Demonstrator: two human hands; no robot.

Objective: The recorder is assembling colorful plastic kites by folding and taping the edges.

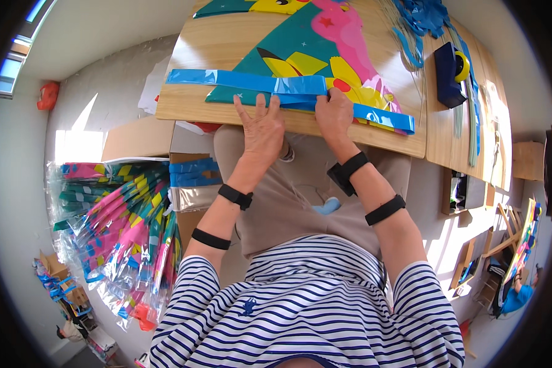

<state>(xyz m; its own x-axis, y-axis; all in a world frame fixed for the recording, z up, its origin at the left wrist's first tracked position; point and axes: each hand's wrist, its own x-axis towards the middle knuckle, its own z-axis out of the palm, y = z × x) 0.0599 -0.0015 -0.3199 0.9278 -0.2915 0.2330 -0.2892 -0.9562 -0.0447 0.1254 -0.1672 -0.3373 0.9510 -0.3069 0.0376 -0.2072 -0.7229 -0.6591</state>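
A glossy blue plastic strip [245,81] lies across the near part of the table, over a teal, pink and yellow cartoon-printed sheet [288,40] that looks like a kite. Part of the strip is doubled back in a flat fold between my hands. My left hand [262,126] rests with fingers spread, its fingertips at the strip's lower edge on the sheet. With curled fingers, my right hand [335,115] pinches the strip at the right end of the fold. One strip end reaches past each side of the sheet.
Another printed sheet [227,6] lies at the table's far edge. To the right are a dark blue tape dispenser [449,76], a bundle of blue strips [426,18] and thin rods [459,119]. Several plastic-wrapped printed pieces [122,227] hang beside a cardboard box [138,138] at left.
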